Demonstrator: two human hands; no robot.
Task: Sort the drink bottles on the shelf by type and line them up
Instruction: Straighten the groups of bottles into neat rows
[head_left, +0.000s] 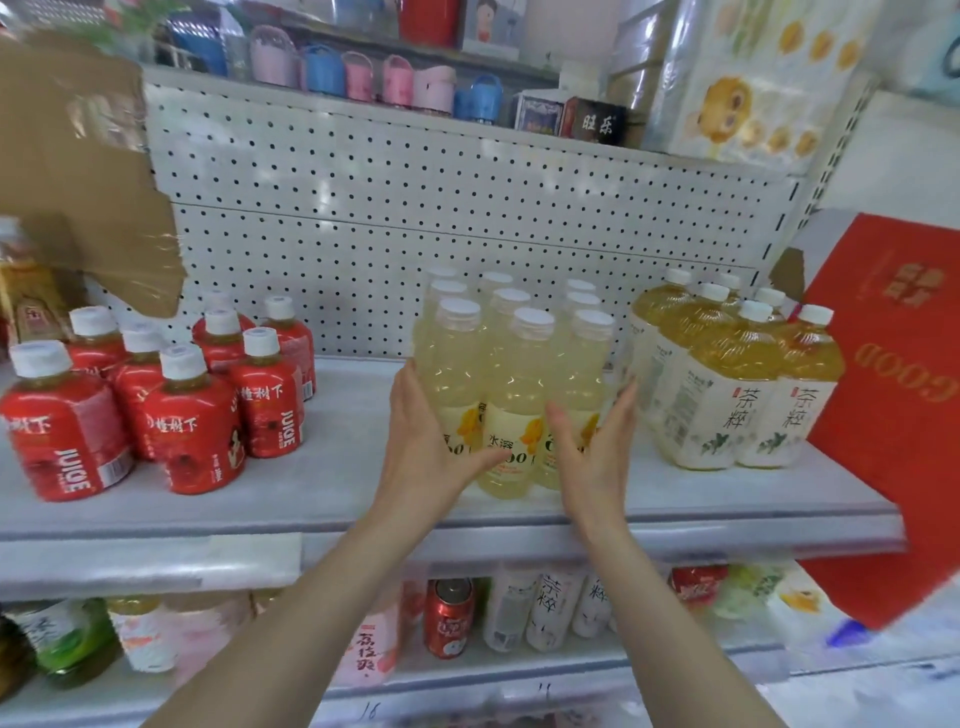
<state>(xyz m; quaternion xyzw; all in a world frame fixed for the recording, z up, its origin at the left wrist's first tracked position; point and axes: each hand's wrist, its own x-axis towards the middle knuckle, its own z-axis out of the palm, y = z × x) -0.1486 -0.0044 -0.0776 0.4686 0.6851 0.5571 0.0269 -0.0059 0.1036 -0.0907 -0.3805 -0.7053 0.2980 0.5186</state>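
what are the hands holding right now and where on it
Nothing gripped: the left hand and right hand, fingers straight, press the pale yellow bottles from either side at label height.

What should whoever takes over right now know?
Left hand: open, flat against the left side of the pale yellow drink bottles. Right hand: open, at their right side.
Red juice bottles stand left on the shelf, tea bottles right.
Done: three types grouped apart.
Left: square up the yellow block; the red bottles look loosely staggered, line them up.
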